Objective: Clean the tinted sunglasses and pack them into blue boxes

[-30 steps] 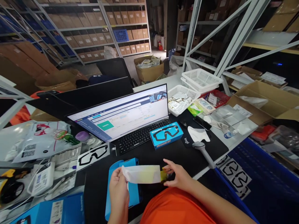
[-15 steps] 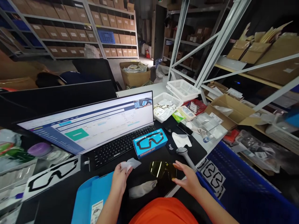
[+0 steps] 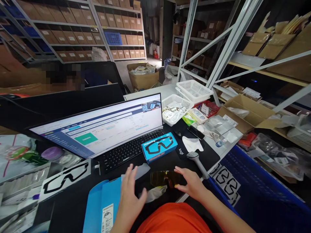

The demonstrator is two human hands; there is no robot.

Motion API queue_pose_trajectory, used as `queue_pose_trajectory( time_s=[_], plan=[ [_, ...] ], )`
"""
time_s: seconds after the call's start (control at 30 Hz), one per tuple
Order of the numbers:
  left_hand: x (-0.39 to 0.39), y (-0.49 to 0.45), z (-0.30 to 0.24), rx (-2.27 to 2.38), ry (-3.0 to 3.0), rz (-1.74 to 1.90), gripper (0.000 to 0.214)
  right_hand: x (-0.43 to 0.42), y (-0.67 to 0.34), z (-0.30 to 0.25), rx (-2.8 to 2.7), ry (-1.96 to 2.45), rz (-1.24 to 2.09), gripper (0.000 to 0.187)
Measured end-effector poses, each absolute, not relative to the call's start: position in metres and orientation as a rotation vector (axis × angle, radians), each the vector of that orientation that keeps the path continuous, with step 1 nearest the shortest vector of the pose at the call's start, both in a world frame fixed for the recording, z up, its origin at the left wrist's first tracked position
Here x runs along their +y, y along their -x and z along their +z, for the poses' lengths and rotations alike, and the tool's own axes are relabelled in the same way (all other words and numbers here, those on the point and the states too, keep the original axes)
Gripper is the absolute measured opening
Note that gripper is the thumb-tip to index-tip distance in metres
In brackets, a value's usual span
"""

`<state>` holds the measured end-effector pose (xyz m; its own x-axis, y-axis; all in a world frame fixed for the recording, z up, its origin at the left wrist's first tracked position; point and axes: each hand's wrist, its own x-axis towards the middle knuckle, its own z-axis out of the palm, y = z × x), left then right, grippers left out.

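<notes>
My right hand [image 3: 191,183] grips the right edge of a yellow-tinted goggle lens [image 3: 161,178] between thumb and fingers. To its left, my left hand [image 3: 131,191] is raised with the fingers apart and nothing in it. A pale white sheet [image 3: 143,170] lies just behind the left fingers. Below the lens rests a crumpled whitish pouch [image 3: 156,193], partly hidden. Under my left forearm is an opened blue box [image 3: 103,197] with a label. A closed blue goggle box [image 3: 160,148] stands in front of the keyboard [image 3: 123,151].
A monitor [image 3: 126,121] stands behind the keyboard. Right of the closed box are a lens-shaped white piece [image 3: 192,144] and a barcode scanner [image 3: 198,163]. White baskets [image 3: 191,105] sit farther back. A blue crate [image 3: 262,194] is at my right, a printed goggle sheet [image 3: 65,179] at left.
My left hand has let go of the white sheet and spread its fingers. The lens has tilted flatter in my right hand. The whole view has shifted slightly.
</notes>
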<state>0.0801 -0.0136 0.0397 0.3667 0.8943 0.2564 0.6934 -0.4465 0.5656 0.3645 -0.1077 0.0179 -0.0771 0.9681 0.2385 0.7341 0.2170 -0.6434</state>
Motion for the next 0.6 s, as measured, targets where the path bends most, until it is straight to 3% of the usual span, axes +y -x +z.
queue_pose_trajectory(
  time_s=[0.1, 0.27, 0.4, 0.53, 0.6],
  plan=[
    [-0.034, -0.094, 0.051, 1.171, -2.509, 0.590, 0.077, -0.097, -0.357, 0.021, -2.028, 1.570, 0.527, 0.078],
    [-0.035, -0.107, 0.039, 1.135, -2.489, 0.438, 0.048, -0.085, -0.338, 0.033, -2.341, 1.373, 0.542, 0.079],
    [-0.032, -0.096, 0.029, 1.224, -2.253, 0.445, 0.040, -0.080, -0.351, 0.044, -2.223, 1.419, 0.630, 0.076],
    [-0.036, -0.077, 0.024, 1.346, -1.916, 0.516, 0.040, -0.055, -0.415, 0.041, -1.855, 1.818, 0.528, 0.038],
    [-0.042, -0.071, 0.022, 1.416, -1.721, 0.575, 0.045, -0.029, -0.457, 0.030, -1.642, 2.042, 0.451, 0.032]
  ],
)
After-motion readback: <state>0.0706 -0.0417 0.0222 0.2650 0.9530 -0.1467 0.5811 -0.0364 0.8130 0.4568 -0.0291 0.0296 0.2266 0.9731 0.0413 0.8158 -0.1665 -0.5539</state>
